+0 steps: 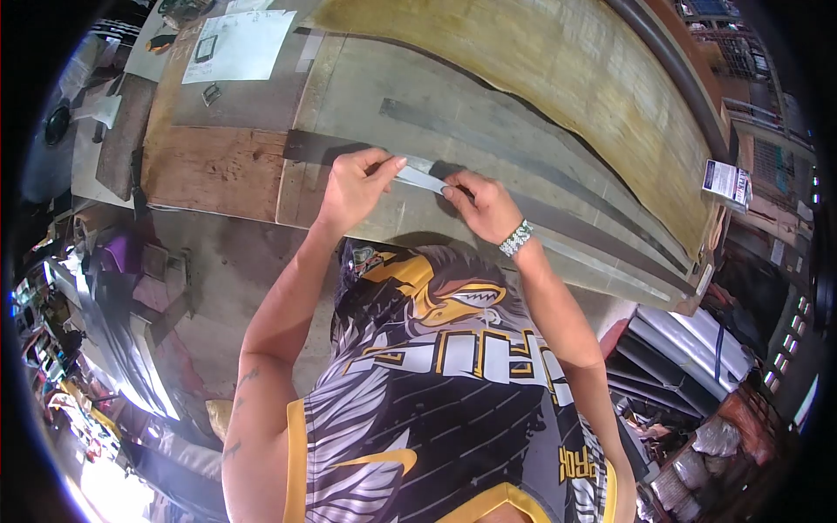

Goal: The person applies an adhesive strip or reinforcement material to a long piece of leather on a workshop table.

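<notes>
Over the workbench (340,96), my left hand (356,185) pinches one end of a short, pale white strip (422,180) between thumb and fingers. My right hand (485,207), with a watch (516,238) on its wrist, grips the other end. The strip stretches almost straight between the two hands, and its ends are hidden by the fingers. Long dark strips (580,226) lie on the bench to the right of my right hand. A further dark band (309,148) passes behind my left hand.
A large yellowish-brown sheet (558,52) covers the bench's far side, beside a dark roll (676,65). At the left are a wooden board (214,174), a paper with a drawing (240,44) and a small metal frame (211,94). A small box (727,183) sits right; rolls (689,340) lie below.
</notes>
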